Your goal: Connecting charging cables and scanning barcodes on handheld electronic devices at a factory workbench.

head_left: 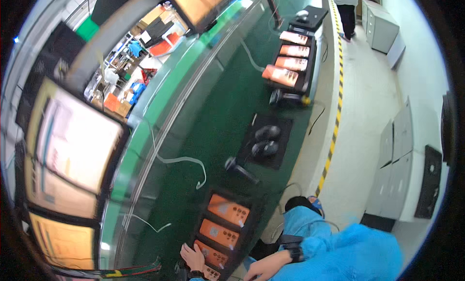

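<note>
Hands low in the head view, at the near end of a green bench (213,116). Left hand (193,257) lies flat, fingers spread and loose, on the lowest orange panel (211,254) in a black tray (252,223); gripping nothing, just resting on the panel's left edge. Right hand (259,271) sits at the bottom edge just right of the tray, fingers curled downward, black wristband (294,254) above it; can't tell if it holds anything, the frame edge cuts it off. Blue sleeve (348,252) fills the lower right. Same tray carries two more orange panels, middle (219,232) and upper (228,209), stacked stepwise away from the hands, each with small dark buttons. Just beyond the tray, a black handheld tool (240,168) lies tilted on the bench. Further on, a black mat (266,141) with two dark rounded objects. At the far end, a second black tray (293,63) with four orange panels. White cable (181,160) loops across the bench left of the near tray. Monitors (72,140) with pale orange screens hang along the left. Yellow-black floor tape (334,126) runs along the bench's right side; grey cabinets (397,155) against the right wall. Another person (346,10) stands far off at the top, well apart.
</note>
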Demonstrator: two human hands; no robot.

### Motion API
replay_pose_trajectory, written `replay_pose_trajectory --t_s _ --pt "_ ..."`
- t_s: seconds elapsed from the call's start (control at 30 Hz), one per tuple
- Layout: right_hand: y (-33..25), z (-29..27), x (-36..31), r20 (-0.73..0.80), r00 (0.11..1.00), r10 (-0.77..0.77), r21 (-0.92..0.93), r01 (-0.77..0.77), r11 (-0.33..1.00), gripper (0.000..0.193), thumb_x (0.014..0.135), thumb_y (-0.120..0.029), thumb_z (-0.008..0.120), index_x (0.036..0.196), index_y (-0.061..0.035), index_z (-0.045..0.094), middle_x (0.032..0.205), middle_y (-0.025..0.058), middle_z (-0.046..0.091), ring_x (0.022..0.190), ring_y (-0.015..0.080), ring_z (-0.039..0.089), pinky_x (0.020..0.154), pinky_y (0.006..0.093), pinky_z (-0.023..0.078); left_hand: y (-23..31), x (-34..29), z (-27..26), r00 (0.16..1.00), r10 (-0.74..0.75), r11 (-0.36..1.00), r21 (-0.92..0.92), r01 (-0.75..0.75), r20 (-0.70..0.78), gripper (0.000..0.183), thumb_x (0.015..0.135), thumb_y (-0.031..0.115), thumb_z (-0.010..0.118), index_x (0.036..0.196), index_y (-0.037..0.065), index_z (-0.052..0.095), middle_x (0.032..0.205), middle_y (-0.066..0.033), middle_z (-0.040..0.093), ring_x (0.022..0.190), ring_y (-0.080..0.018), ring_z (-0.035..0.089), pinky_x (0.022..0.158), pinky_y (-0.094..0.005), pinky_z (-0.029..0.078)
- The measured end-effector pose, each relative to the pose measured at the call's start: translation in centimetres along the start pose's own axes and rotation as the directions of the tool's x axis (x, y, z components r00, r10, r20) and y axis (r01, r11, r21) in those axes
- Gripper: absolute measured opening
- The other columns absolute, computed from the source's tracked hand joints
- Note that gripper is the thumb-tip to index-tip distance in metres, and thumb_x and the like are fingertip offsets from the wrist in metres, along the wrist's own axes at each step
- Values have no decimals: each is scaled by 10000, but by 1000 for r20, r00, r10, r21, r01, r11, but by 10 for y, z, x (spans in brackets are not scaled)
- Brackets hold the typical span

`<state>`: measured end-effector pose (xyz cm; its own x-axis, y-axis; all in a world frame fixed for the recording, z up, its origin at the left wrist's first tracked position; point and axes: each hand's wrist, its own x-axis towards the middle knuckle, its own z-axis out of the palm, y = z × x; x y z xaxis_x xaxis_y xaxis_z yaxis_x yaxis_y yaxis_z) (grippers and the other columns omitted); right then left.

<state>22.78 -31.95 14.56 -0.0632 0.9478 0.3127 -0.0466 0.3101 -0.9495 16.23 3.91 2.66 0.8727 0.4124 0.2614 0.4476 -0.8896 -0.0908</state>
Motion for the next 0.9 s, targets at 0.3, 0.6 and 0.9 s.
replay_pose_trajectory --t_s 0.3,0.6,0.9 --pt "-201 -71 -375 -939 -316 134 295 -547 783 279 956 -210 574 1160 -25 615 1045 65 669 963 150 617 884 299 488 339 26 -163 681 681 456 -883 -109 268 209 896 169 592 992 -3 662 955 -178 678 865 -322 664 779 -358 514" --pt "-228 -265 -451 -965 -110 240 259 -573 778 301 961 -225 561 1106 29 634 954 93 684 898 157 642 828 286 509 446 66 -141 610 612 442 -857 263 503 177 808 66 502 892 7 647 843 -159 668 789 -310 664 717 -380 519" --pt "-103 -534 -494 -942 157 297 -114 -981 158 227 847 -267 584 955 -115 714 930 150 694 876 354 658 770 436 520 567 148 -134 728 480 241 -871 428 490 165 872 42 461 921 3 614 838 -97 655 819 -160 631 752 -303 499"
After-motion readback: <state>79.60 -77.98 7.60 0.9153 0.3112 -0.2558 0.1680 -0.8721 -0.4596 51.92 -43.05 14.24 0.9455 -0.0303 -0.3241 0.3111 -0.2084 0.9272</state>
